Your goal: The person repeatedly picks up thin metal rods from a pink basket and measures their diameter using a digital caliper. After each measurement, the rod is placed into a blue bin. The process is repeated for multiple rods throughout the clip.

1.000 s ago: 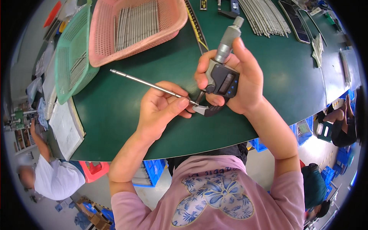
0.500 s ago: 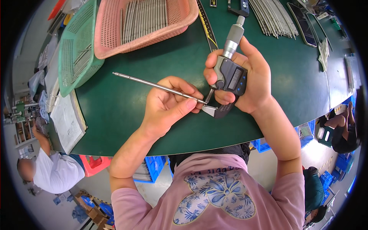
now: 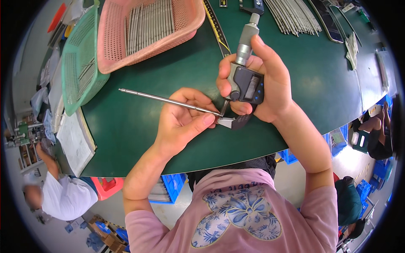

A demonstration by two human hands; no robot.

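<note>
My left hand [image 3: 183,120] pinches a long thin metal rod [image 3: 156,98] that points up and to the left over the green table [image 3: 126,126]. The rod's near end sits in the jaws of a digital micrometer [image 3: 247,78], grey and black with a small display. My right hand [image 3: 263,80] is wrapped around the micrometer's frame, with its silver thimble sticking up past my fingers. Both hands meet just above the table's front edge.
A pink basket [image 3: 143,29] of metal rods stands at the back, a green basket [image 3: 80,63] to its left. More rods [image 3: 293,17] lie at the back right beside a steel ruler [image 3: 216,25]. A notebook [image 3: 76,141] lies at the left. Another person [image 3: 59,189] sits at the lower left.
Both hands, the rod and the micrometer stay in the same grip; the view has shifted slightly, so the baskets sit a little higher and further left.
</note>
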